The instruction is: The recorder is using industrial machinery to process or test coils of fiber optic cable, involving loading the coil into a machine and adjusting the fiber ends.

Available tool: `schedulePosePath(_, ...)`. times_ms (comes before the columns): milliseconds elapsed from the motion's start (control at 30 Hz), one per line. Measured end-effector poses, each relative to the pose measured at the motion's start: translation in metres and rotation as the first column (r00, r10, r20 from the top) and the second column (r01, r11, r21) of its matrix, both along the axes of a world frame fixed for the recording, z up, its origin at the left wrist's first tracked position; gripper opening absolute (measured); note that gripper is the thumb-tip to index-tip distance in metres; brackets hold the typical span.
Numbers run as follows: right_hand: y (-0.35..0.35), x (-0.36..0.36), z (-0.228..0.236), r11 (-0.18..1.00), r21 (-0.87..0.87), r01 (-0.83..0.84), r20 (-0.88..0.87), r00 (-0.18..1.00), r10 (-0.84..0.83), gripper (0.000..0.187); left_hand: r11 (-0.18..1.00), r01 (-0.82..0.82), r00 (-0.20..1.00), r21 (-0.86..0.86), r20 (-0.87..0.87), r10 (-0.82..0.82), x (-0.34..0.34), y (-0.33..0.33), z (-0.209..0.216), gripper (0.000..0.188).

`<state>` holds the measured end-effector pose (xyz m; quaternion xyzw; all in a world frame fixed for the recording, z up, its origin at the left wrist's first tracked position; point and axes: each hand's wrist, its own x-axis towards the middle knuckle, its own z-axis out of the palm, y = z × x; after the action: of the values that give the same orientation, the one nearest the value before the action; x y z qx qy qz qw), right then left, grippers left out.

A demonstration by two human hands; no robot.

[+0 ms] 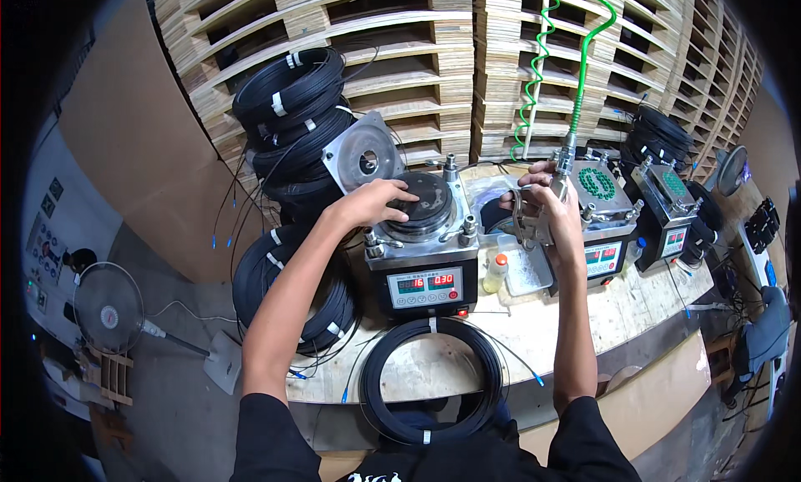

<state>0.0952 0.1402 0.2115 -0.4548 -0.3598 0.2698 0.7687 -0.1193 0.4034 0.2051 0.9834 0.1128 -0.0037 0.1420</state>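
My left hand (pixel 373 204) rests with its fingers apart on the dark round platen (pixel 432 197) of a polishing machine (pixel 425 265), which has a lit red and green display. My right hand (pixel 557 205) is wrapped round a metal air blow gun (pixel 562 167) to the right of the platen. A green coiled hose (pixel 581 77) runs up from the gun. Left of the platen, a square metal plate (pixel 340 161) with a round centre stands tilted against stacked black cable coils (pixel 288 153). Part of the gun is hidden by my fingers.
A black cable coil (pixel 373 361) with blue connectors lies at the table's front edge. A bottle with an orange cap (pixel 495 273) and a white tray (pixel 531 269) stand right of the machine. Two more machines (pixel 602 232) follow. Wooden pallets (pixel 400 65) rise behind; a fan (pixel 108 315) stands left.
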Motion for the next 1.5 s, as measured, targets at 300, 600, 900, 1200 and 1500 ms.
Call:
schedulePosePath(300, 0.047, 0.132, 0.011, 0.879, -0.274, 0.389, 0.765, 0.642, -0.046, 0.034, 0.909, -0.130, 0.767, -0.396, 0.541, 0.345, -0.022, -0.034, -0.004, 0.023)
schedulePosePath(600, 0.145, 0.354, 0.017, 0.608, -0.271, 0.747, 0.799, 0.526, -0.290, 0.050, 0.751, -0.200, 0.184, -0.629, 0.729, 0.659, -0.041, 0.007, -0.097, 0.035)
schedulePosePath(900, 0.176, 0.394, -0.040, 0.512, -0.319, 0.798, 0.718, 0.556, -0.419, 0.039, 0.557, -0.535, 0.347, -0.635, 0.435, 0.831, -0.042, 0.019, -0.118, 0.038)
schedulePosePath(1200, 0.140, 0.384, -0.037, 0.518, -0.336, 0.786, 0.790, 0.535, -0.299, 0.034, 0.702, -0.519, 0.395, -0.487, 0.591, 0.703, -0.034, 0.013, -0.116, 0.040)
schedulePosePath(1500, 0.049, 0.200, -0.026, 0.832, 0.098, 0.546, 0.921, 0.267, -0.284, 0.025, 0.697, -0.513, 0.294, -0.501, 0.660, 0.691, -0.044, 0.016, -0.128, 0.043)
